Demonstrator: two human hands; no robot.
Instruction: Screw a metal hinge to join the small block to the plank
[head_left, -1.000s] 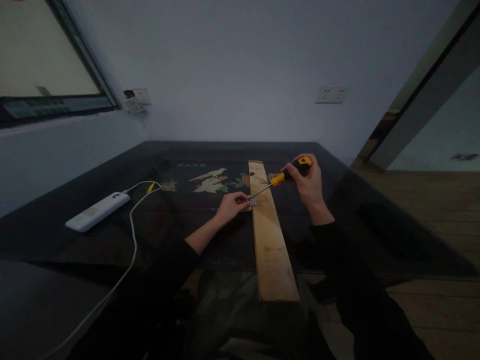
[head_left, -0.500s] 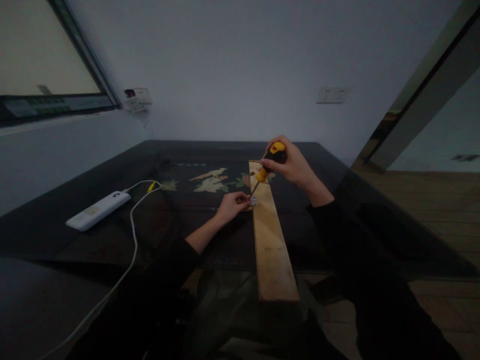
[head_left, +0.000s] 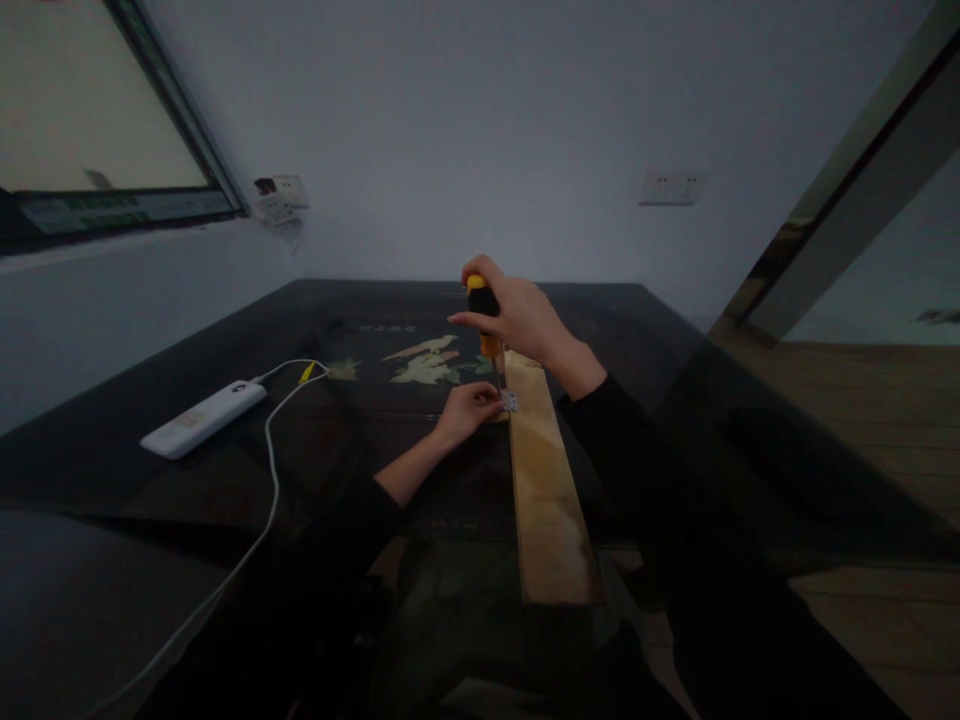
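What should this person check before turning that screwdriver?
1. Right hand grips the screwdriver handle: ok.
2. Shaft stands upright over the small metal fitting: ok.
3. Left hand pinches the fitting against the wooden plank: ok.
4. Tip seated in a screw: cannot tell, too dark and small.
5. White cable lies clear of the plank: ok.

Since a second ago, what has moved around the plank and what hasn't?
The right hand, gripping the screwdriver throughout, swung left and up, tipping the tool from a low slant to nearly upright, its tip at the metal fitting on the left edge of the plank. Nothing was let go. The left hand stayed on the fitting; plank, power bank and cable unmoved.
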